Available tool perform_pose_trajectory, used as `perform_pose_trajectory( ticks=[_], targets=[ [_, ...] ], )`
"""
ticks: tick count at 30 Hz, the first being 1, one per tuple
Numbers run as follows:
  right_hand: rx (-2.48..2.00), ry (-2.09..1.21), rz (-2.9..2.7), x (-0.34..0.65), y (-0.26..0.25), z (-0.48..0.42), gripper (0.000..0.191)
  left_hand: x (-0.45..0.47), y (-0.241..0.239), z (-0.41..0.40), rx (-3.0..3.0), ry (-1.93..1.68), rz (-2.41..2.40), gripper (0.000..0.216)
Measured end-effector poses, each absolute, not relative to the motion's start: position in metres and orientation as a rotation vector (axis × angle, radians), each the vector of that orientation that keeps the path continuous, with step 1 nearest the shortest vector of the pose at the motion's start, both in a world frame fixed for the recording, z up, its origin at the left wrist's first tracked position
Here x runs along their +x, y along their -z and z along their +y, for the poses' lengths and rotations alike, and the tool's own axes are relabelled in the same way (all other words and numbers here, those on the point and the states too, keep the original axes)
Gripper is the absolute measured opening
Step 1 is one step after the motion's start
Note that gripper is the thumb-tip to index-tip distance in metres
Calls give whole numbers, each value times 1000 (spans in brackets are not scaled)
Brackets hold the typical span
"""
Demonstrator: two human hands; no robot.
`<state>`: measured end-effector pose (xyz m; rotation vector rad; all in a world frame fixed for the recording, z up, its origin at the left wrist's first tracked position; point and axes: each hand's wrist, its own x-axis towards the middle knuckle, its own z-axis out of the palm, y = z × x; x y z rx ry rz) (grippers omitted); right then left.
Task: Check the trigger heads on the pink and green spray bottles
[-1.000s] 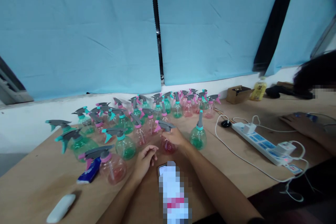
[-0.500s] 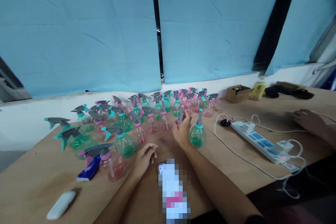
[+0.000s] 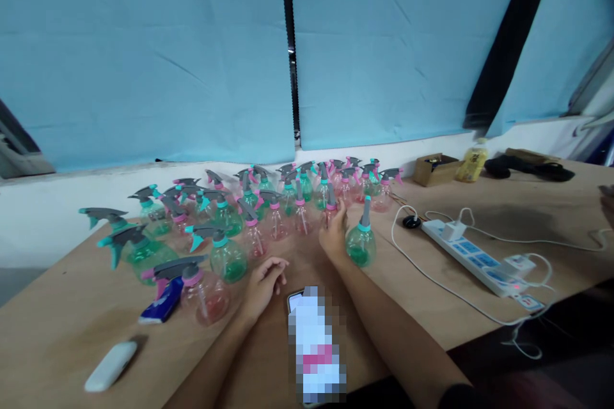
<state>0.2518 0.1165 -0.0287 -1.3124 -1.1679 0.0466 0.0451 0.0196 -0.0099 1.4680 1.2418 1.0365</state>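
Observation:
My right hand (image 3: 334,235) is closed around the body of a pink spray bottle (image 3: 330,206) at the front right of a crowd of bottles; its grey trigger head sticks up above my fingers. Just right of that hand stands a green spray bottle (image 3: 361,248) with liquid in the bottom. My left hand (image 3: 265,284) rests on the table with loosely bent fingers and nothing visible in it. Close by on its left are another green spray bottle (image 3: 229,261) and a pink one (image 3: 205,299). A phone (image 3: 296,301), mostly blurred out, lies between my forearms.
Several more spray bottles (image 3: 222,217) fill the table's left and back. A blue packet (image 3: 163,303) and white case (image 3: 111,366) lie front left. On the right are a power strip (image 3: 472,255) with cables, a cardboard box (image 3: 434,171), a yellow bottle (image 3: 472,163) and another person's hand (image 3: 608,198).
My right hand has shifted slightly lower on the pink spray bottle, so its collar now shows. My left hand stays put. The other person's hand has moved right, nearly out of view.

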Motion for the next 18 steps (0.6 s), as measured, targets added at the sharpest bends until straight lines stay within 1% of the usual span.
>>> perform_pose_trajectory(
  ticks=[5, 8, 13, 18],
  targets=[
    [-1327, -83, -1242, 253, 35, 116, 89, 46, 9, 20, 1479, -1039, 1227, 32],
    [-1322, -75, -1270, 253, 37, 117, 96, 47, 7, 18, 1475, -1042, 1228, 30],
    [-1295, -57, -1299, 257, 34, 118, 94, 46, 8, 18, 1485, -1034, 1229, 30],
    [-1175, -42, -1253, 250, 7, 100, 89, 46, 13, 20, 1498, -1028, 1209, 30]
  ],
)
